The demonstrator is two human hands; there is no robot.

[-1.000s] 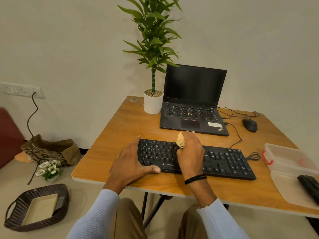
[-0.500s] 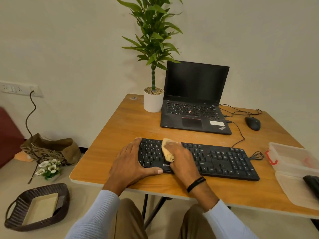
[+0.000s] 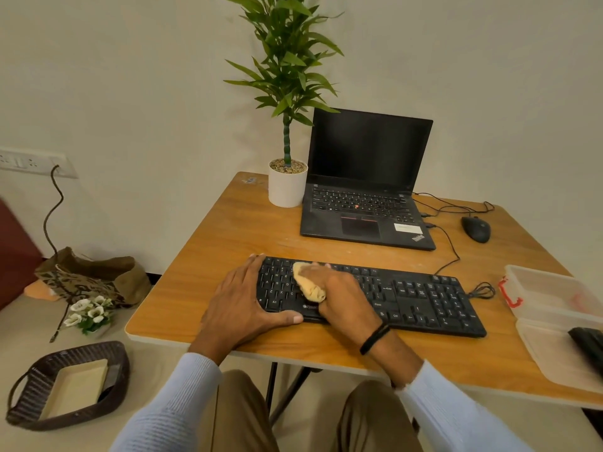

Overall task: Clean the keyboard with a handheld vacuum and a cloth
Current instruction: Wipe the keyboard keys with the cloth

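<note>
Two hands work on the keyboard [image 3: 424, 298], which lies along the near edge of the worktop [image 3: 228, 243]. The left hand [image 3: 241, 301] lies flat with straight fingers over the keyboard's left end, its thumb along the front rim, pinning it down. The right hand [image 3: 342, 295] grips a bunched tan cloth [image 3: 308, 283] and presses it onto the letter keys just beside the left hand.

If the left hand eases off, a firm wipe could push the keyboard sideways or off the near edge. Rubbing too hard could also snag the cloth on a key and lift the cap. The cable [image 3: 448, 252] running to the laptop [image 3: 365, 190] near the far edge could be tugged if the keyboard shifts.

"ThinkPad" shows on the laptop's palm rest, but its white sticker is too small to read. Alt, Ctrl and Enter can be read on the keys. The keyboard's brand mark is partly covered by the cloth.
</note>
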